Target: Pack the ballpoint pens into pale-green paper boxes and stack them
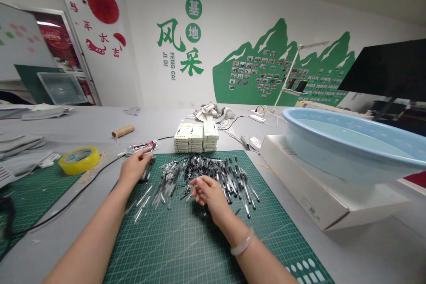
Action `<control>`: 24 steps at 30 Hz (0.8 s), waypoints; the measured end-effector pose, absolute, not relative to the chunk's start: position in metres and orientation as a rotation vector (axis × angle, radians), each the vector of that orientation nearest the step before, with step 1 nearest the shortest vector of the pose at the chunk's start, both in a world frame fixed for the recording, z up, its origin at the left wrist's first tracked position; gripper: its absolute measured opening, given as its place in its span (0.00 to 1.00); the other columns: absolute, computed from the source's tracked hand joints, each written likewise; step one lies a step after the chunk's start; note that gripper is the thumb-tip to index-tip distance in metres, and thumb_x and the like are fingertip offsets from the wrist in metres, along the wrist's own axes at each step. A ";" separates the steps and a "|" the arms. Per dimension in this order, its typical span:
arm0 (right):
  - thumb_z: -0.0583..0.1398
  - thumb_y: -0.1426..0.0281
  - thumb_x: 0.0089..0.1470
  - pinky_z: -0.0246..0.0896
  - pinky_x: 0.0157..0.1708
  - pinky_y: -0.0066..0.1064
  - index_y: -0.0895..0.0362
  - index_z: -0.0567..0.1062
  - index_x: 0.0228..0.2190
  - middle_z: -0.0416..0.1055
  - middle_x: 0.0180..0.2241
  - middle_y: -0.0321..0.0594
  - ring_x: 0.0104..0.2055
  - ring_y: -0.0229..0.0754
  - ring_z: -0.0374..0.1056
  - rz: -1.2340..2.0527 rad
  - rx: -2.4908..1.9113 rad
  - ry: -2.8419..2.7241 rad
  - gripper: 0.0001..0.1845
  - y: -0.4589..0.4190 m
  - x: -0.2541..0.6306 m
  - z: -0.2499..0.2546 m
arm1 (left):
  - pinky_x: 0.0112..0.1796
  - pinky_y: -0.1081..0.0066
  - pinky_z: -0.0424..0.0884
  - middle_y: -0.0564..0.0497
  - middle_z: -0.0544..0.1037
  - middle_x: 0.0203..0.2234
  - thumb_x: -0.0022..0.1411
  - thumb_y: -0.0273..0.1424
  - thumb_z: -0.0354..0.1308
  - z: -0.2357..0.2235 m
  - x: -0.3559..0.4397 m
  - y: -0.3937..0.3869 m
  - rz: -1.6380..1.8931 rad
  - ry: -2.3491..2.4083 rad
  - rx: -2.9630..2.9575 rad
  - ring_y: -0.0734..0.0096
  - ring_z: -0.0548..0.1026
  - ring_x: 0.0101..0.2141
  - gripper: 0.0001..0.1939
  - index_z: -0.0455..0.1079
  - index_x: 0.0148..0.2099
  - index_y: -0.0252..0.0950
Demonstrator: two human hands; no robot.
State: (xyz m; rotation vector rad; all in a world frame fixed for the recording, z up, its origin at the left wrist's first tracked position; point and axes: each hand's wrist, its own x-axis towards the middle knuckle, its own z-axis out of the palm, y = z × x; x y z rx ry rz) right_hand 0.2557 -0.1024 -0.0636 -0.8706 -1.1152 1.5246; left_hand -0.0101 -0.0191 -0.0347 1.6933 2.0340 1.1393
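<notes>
My left hand (133,167) reaches to the left side of the green cutting mat (173,248), fingers stretched over a small group of dark pen parts (147,169). I see nothing clearly gripped in it. My right hand (210,196), with a pale bangle on the wrist, hovers low over the near edge of the pile, fingers loosely bent and apart. Black pen caps and parts (199,166) are heaped at the mat's far middle. Clear pen barrels (169,182) lie on the left of the heap, and pens with black ends (244,188) fan out on the right.
Stacked small boxes (189,137) stand behind the pile. Yellow tape (80,160), a glue package (140,147) and a black cable (69,207) lie left. A blue basin (333,151) rests on a white box (309,191) at right. Fabric (213,113) lies at the back.
</notes>
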 end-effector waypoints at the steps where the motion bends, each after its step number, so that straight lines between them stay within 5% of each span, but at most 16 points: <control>1: 0.60 0.56 0.50 0.45 0.15 0.21 0.60 0.73 0.30 0.68 0.20 0.36 0.18 0.30 0.59 1.493 -0.887 -1.102 0.19 -0.102 0.256 -0.064 | 0.29 0.69 0.60 0.48 0.76 0.28 0.56 0.43 0.53 -0.041 -0.028 -0.017 1.059 2.215 1.725 0.62 0.71 0.29 0.22 0.74 0.49 0.40; 8: 0.60 0.62 0.48 0.44 0.15 0.20 0.60 0.72 0.28 0.67 0.19 0.34 0.17 0.30 0.57 1.402 -0.942 -1.060 0.12 -0.098 0.259 -0.064 | 0.33 0.63 0.66 0.42 0.79 0.33 0.58 0.42 0.48 -0.077 -0.075 -0.016 0.831 2.496 1.653 0.51 0.75 0.36 0.23 0.73 0.49 0.37; 24: 0.62 0.63 0.45 0.44 0.16 0.22 0.59 0.72 0.28 0.68 0.19 0.34 0.18 0.31 0.57 1.329 -0.957 -1.011 0.12 -0.093 0.265 -0.064 | 0.37 0.61 0.67 0.38 0.78 0.38 0.60 0.43 0.46 -0.081 -0.069 -0.013 0.779 2.446 1.749 0.49 0.74 0.41 0.23 0.73 0.47 0.36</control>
